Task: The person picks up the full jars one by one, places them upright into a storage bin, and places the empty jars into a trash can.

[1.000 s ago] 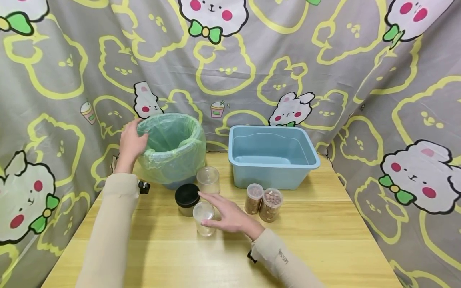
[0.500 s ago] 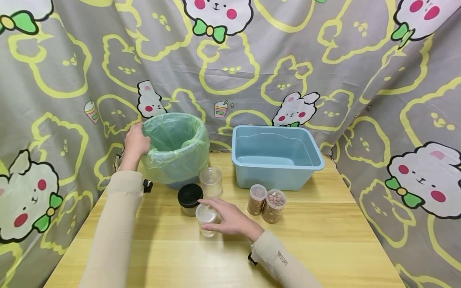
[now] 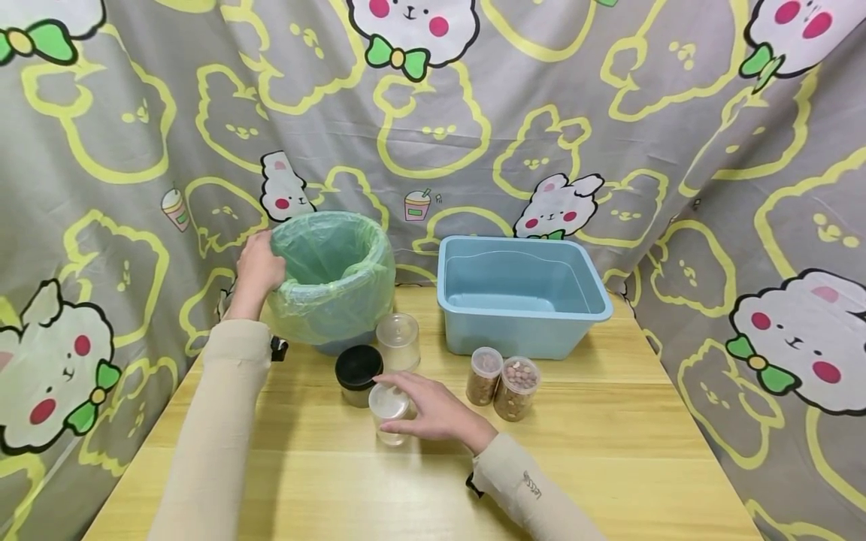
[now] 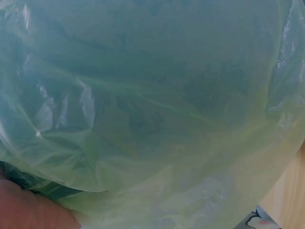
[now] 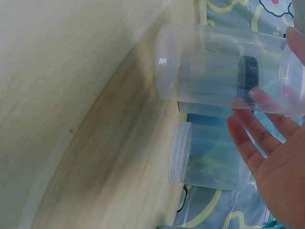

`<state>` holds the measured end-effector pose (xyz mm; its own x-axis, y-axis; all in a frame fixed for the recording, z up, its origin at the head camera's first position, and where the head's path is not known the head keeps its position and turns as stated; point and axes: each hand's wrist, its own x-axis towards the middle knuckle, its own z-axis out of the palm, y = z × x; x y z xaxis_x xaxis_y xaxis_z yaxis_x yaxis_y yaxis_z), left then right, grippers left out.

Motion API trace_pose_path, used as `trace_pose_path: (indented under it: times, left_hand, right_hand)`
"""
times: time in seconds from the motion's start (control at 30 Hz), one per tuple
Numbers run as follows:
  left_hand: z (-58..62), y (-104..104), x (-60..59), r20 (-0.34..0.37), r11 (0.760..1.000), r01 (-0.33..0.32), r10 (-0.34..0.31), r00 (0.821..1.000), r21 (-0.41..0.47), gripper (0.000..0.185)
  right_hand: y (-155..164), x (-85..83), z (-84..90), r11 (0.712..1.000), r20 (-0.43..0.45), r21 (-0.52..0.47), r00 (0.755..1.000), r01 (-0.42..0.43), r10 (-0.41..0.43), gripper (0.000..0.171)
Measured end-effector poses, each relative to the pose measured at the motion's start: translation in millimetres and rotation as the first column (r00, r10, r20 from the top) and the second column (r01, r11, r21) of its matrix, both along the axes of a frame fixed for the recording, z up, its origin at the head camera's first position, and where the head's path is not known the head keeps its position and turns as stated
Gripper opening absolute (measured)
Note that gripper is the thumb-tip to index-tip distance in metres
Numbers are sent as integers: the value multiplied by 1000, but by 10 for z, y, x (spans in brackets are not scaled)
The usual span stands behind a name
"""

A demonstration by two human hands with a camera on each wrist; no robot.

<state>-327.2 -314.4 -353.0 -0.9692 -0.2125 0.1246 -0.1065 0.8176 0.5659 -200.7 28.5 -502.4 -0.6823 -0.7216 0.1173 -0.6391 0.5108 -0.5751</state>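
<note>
The left hand grips the rim of the lined bin, fingers hooked over it. The right hand grasps the front jar lightly, with the jar between thumb and fingers. That clear jar stands upright on the table, well apart from the left hand, to its right and nearer the person. A black-lidded jar is just beside it; the back jar stands near the bin. Right of the right hand, two nut jars stand before the blue tub.
</note>
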Motion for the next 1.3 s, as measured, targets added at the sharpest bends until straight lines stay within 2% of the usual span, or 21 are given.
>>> trace_pose_path:
  times: [0.27, 0.6, 1.0, 1.3]
  left_hand:
    - [-2, 7, -5, 17, 1000, -7, 8, 1000, -12, 66]
    - [4, 14, -6, 24, 1000, -16, 17, 1000, -24, 66]
    - [33, 34, -34, 28, 999, -15, 16, 999, -36, 65]
    - [16, 30, -25, 26, 999, -18, 19, 999, -42, 66]
  right_hand:
    - [34, -37, 71, 999, -7, -35, 1000, -11, 10, 73]
    - [101, -113, 438, 991, 32, -129, 999, 30, -26, 73]
    - [136, -273, 878, 962, -82, -265, 993, 59, -84, 70]
    - [137, -347, 1062, 949, -125, -310, 988, 51, -94, 70]
